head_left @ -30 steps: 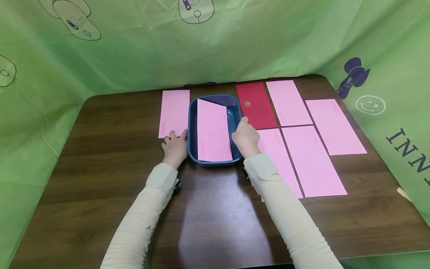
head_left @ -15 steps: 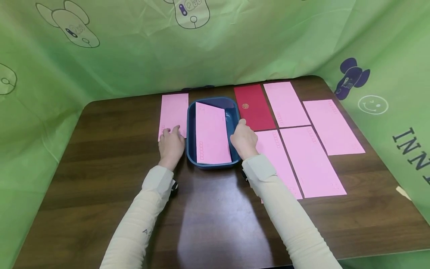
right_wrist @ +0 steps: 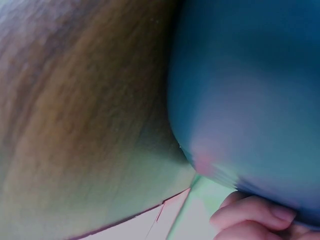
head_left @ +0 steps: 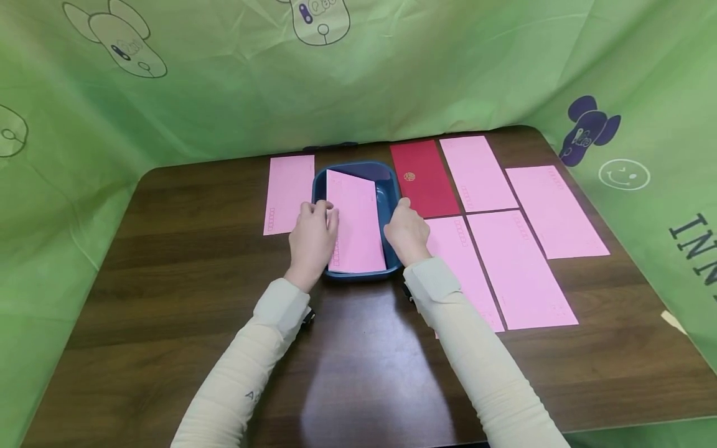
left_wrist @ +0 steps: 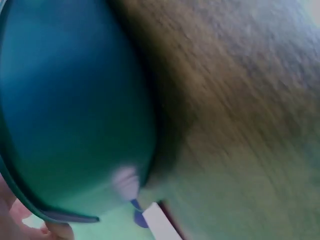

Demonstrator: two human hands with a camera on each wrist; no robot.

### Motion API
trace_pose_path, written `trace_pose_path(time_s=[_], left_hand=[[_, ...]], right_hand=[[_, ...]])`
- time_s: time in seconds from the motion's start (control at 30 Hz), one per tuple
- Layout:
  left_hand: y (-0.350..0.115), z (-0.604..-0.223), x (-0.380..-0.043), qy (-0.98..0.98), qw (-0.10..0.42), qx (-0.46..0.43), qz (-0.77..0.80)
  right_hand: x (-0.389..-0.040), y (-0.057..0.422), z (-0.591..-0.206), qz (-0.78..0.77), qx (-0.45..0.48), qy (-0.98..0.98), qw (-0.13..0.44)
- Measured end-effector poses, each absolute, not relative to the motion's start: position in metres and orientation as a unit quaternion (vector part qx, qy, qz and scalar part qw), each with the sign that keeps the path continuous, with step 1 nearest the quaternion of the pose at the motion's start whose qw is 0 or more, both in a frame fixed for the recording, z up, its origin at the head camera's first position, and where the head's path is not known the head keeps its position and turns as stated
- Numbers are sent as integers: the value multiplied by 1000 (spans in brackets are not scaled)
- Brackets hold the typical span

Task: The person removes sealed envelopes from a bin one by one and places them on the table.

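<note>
A blue plastic basin stands on the wooden table, and a pink envelope lies slanted in it. My right hand grips the basin's right rim, with curled fingers under that rim in the right wrist view. Over the left rim, my left hand has its loosely bent fingertips at the envelope's left edge, overlapping it in the head view. In the left wrist view, the basin's side fills the left part, and a few fingers show at the bottom beyond the rim.
Left of the basin lies another pink envelope. A red envelope with a gold emblem is to the right, beside several pink ones laid close together. Green printed cloth hangs behind and beside the table.
My left hand first shifts slightly off the basin's side, then swings right and over its left rim to the envelope inside. The right hand keeps its grip on the rim.
</note>
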State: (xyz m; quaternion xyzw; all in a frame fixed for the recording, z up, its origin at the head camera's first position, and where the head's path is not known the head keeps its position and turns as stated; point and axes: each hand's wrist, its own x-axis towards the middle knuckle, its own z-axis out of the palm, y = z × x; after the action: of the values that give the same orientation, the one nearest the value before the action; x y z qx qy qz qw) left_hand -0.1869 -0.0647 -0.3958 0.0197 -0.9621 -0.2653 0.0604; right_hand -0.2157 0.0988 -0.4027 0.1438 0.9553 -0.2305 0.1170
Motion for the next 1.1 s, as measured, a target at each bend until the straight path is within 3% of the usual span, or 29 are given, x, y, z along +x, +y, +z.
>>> trace_pose_path(time_s=[0.37, 0.83, 1.1], left_hand=[[-48, -391, -173, -998, 38, 5, -40], [-51, -393, -175, -998, 44, 0, -52], [-64, -391, -177, -985, 17, 19, -169]], right_hand=[[-216, 98, -402, -227, 143, 957, 114], [-216, 99, -398, -226, 139, 957, 115], [-215, 98, -399, -227, 136, 957, 123]])
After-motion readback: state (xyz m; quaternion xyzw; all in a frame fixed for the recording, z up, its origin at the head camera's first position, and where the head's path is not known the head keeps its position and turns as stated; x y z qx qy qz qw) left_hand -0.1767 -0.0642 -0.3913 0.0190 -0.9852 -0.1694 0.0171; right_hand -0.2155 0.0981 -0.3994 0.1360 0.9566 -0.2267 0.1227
